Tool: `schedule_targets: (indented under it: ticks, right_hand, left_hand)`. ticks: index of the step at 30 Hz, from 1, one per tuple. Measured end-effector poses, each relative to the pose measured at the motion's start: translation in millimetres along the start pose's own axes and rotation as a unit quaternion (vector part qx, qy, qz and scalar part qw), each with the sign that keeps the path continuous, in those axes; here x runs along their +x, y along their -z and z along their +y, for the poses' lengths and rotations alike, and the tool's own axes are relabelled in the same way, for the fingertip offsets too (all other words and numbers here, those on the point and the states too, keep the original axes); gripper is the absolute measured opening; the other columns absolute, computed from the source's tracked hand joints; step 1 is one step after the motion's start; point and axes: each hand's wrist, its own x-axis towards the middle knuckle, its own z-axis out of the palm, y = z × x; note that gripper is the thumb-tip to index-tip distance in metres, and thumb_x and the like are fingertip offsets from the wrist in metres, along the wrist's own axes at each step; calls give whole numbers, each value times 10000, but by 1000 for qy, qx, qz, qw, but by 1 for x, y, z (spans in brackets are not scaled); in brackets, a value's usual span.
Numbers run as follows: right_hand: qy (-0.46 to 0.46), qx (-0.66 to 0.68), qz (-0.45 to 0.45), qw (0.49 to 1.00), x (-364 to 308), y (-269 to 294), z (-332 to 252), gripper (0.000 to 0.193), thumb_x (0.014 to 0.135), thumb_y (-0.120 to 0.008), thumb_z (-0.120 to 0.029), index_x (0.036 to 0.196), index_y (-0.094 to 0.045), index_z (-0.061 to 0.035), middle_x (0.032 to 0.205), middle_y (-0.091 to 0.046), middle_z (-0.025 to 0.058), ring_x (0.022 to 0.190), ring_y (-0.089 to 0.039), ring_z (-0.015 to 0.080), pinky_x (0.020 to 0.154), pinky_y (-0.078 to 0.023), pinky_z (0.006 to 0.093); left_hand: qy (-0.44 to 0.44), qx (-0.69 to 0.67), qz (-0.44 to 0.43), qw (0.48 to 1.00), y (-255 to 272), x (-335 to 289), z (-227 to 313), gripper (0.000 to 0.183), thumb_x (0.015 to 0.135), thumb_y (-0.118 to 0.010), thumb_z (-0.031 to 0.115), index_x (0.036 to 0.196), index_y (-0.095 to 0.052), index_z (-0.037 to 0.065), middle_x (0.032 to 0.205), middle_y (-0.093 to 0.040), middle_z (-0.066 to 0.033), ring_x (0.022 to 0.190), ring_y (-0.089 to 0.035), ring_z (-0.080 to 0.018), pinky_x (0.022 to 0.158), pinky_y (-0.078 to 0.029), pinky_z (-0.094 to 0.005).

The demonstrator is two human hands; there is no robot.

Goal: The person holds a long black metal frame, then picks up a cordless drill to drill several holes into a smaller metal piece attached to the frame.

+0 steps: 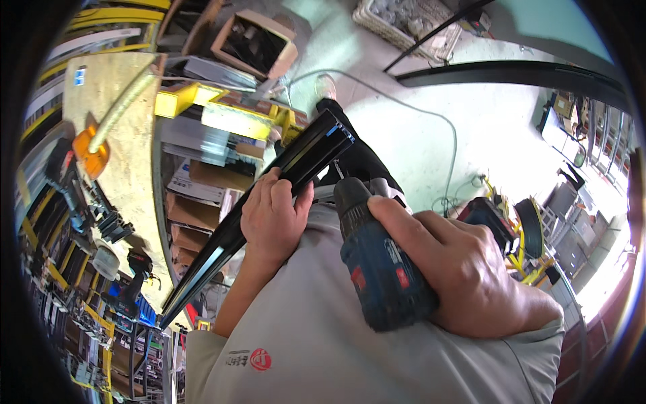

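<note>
My left hand (272, 219) is closed around a long black metal profile (313, 153), which runs slantwise from the lower left up to an end in front of my body. In my right hand (461, 273) is a dark blue cordless drill (385, 266), held by its body and grip. A thin bit (338, 167) juts from the drill's black chuck toward the side of the profile near that end. Whether the bit touches the profile I cannot tell. My right palm hides part of the drill's handle.
To the left a wooden bench (128, 195) carries an orange tool (91, 153) on a hose and another drill (138, 266). Cardboard boxes (286, 54) and a white basket (404, 34) stand ahead. A cable (431, 111) crosses the floor; another black profile (511, 73) reaches in from the right.
</note>
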Motion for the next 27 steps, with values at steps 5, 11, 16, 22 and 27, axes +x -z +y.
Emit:
schedule_targets:
  ticks: [5,11,16,22,27]
  right_hand:
    - [58,-7,78,995,-23,-15,15,733,808,-716,-71,1498,-472,-28,908,-657,184,786,-708,402,681,-560,490]
    - [115,-33,147,982,-53,-27,18,788,794,-771,-121,1522,-480,-50,893,-647,167,727,-700,381,658,-574,468]
    - [146,-32,176,973,-80,-37,9,783,833,-790,-191,1539,-478,-58,928,-673,192,727,-716,380,639,-582,455]
    - [139,-8,202,969,-97,-60,4,703,769,-855,-149,1411,-572,-97,889,-717,169,774,-730,385,681,-584,446]
    - [180,-105,251,945,-79,-90,14,633,809,-821,-152,1394,-586,-99,887,-726,168,755,-734,364,678,-587,436]
  left_hand:
    - [-8,-66,-56,996,18,9,3,289,818,-794,79,978,-561,17,1065,-680,-241,948,-666,-445,818,-564,-506]
    - [-87,76,-24,993,44,3,23,326,864,-755,66,1076,-520,-9,1171,-662,-248,874,-711,-426,667,-601,-498]
    - [-66,28,-88,994,74,5,40,398,899,-715,97,1203,-538,-88,847,-653,-181,633,-671,-360,519,-539,-457]
    - [-233,227,-70,943,101,0,45,379,819,-614,107,1095,-647,-150,783,-652,-154,607,-635,-202,468,-504,-334]
    - [-241,147,-35,959,111,-19,52,395,815,-612,114,1099,-654,-159,753,-658,-146,634,-663,-206,503,-528,-320]
